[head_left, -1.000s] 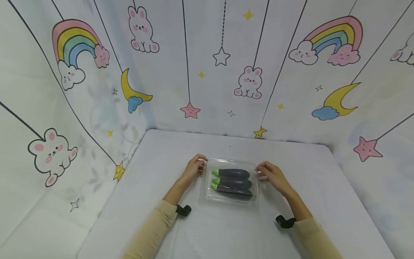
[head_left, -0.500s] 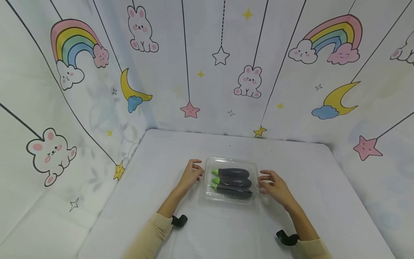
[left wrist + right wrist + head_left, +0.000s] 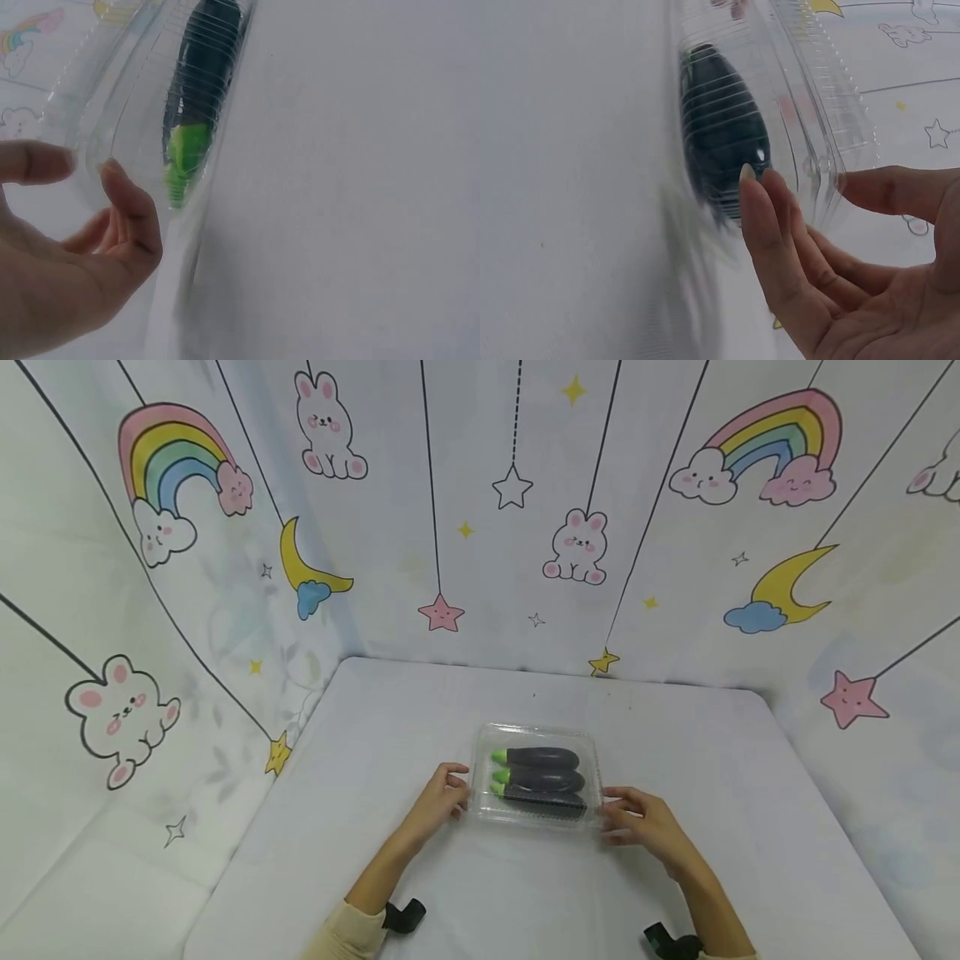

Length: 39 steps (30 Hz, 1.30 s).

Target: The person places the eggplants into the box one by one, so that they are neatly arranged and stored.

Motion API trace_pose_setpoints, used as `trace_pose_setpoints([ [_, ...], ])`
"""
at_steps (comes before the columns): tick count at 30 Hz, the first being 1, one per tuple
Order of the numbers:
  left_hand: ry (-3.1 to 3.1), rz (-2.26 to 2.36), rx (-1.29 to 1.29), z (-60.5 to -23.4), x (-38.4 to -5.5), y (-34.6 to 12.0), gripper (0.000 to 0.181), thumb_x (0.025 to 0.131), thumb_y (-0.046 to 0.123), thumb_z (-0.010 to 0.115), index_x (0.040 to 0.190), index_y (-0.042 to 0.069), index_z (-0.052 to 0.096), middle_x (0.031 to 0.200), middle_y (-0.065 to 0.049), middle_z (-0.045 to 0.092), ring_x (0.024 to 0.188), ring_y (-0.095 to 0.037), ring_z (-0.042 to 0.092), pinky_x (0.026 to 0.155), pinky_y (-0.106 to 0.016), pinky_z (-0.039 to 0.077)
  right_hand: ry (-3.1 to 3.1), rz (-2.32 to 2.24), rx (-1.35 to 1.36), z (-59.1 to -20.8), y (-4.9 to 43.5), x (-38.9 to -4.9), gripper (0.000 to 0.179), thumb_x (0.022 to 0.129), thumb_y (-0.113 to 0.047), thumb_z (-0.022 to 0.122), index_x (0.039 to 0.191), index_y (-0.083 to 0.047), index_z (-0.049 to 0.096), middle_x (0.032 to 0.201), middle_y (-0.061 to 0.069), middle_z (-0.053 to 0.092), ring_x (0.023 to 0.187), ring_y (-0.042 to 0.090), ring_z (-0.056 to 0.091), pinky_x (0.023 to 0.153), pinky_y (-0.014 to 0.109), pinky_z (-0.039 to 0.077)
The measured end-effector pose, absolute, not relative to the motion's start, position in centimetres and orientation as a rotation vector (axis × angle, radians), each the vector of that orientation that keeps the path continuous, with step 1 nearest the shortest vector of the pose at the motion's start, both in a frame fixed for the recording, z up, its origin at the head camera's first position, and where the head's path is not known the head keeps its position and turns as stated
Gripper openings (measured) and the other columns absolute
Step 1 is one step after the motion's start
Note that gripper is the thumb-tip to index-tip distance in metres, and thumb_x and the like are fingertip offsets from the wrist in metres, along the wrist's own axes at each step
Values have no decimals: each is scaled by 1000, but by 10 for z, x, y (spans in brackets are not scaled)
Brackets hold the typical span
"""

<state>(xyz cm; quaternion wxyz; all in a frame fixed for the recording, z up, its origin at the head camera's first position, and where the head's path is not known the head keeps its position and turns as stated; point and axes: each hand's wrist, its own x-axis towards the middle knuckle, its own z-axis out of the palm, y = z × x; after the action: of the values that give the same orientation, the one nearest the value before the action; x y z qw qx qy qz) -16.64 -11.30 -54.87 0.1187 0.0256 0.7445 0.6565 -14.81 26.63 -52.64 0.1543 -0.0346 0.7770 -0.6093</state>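
A clear plastic clamshell box (image 3: 536, 732) sits on the white table with three dark eggplants (image 3: 542, 779) inside, their green stem ends to the left. At the box's left side, my left hand (image 3: 437, 800) pinches the rim lightly between thumb and fingers. My right hand (image 3: 648, 827) does likewise at the near right corner. In the right wrist view, the thumb lies on one side of the rim and the fingers (image 3: 761, 217) on the other. A ribbed plastic wall covers the nearest eggplant (image 3: 202, 67) in the left wrist view.
A white cloth covers the table (image 3: 405, 718). Behind it and at the sides hang white curtains (image 3: 480, 568) printed with rabbits, rainbows and stars. A black wrist mount (image 3: 405, 916) is on the left wrist, another (image 3: 671, 943) on the right.
Both hands have slid toward the near side along the box's left and right edges, from near its far corners. The box and eggplants have stayed in place.
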Motion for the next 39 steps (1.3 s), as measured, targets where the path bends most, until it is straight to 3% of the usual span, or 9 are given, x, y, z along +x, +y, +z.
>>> trace_pose_setpoints([
  [5,2116,1913,112,-550,-157,-115,44,95,8,58,135,-5,47,100,-12,58,76,-18,58,66,-29,50,2167,-1764,-86,-527,266,-144,57,102,-20,69,143,14,48,116,30,68,97,34,73,83,44,62],
  [15,1995,1947,119,-552,-148,-117,18,105,13,57,107,-5,57,87,-6,64,72,-14,59,66,-26,50,2073,-1826,-73,-531,270,-142,46,102,-17,69,122,23,59,103,29,73,89,33,77,82,43,62],
  [27,1852,1985,163,-554,-149,-118,11,106,8,55,106,-3,53,87,-6,66,74,-13,61,67,-25,52,1880,-1923,-11,-537,272,-142,39,100,-7,68,119,26,60,97,17,77,89,26,78,85,42,61],
  [39,1835,2031,120,-554,-150,-115,7,103,5,57,100,0,54,80,-3,68,68,-11,58,62,-24,50,1901,-1954,-48,-542,271,-143,43,100,-7,67,120,29,56,98,16,77,90,25,77,86,42,60],
])
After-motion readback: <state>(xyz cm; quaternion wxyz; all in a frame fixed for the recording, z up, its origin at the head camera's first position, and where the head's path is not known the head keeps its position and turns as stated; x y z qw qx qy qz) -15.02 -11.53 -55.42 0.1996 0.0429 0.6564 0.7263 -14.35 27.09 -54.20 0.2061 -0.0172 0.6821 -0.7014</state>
